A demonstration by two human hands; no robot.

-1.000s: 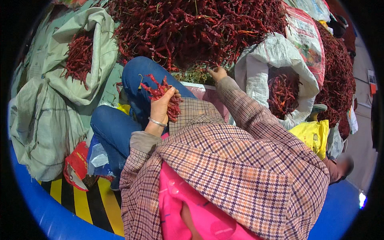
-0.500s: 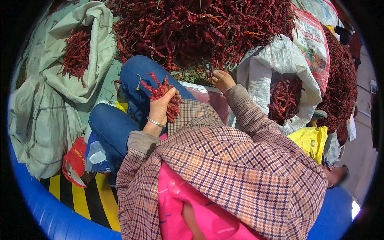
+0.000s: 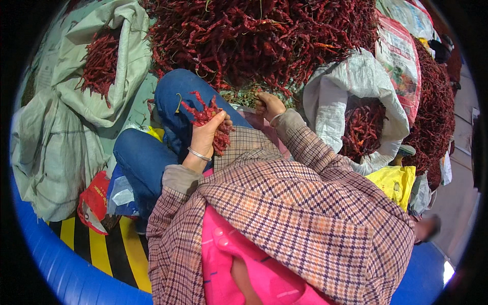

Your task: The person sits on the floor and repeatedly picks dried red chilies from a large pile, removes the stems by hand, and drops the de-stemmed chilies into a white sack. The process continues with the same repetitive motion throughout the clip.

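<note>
**Dried red chillies in the left hand, right hand by the heap**

Left hand (image 3: 206,136): closed round a bunch of dried red chillies (image 3: 207,113), tips fanning out above the thumb, one pale curved stem sticking out to the left. Bunch held up in front of the jeans (image 3: 175,96), over the lap. Silver bangle (image 3: 199,154) on that wrist.

Right hand (image 3: 270,105): fingers curled in, thumb side toward the heap; whether anything is pinched there, too small to tell. It sits near the front edge of the large chilli heap (image 3: 264,43), beside scattered greenish stems (image 3: 239,96).

Open white sack (image 3: 325,114) right of that hand, chillies inside. Pale green sack (image 3: 133,76) at far left, rim rolled back, chillies in its mouth. Yellow bag (image 3: 391,182) below the white sack; red packet (image 3: 93,201) lower left.
</note>
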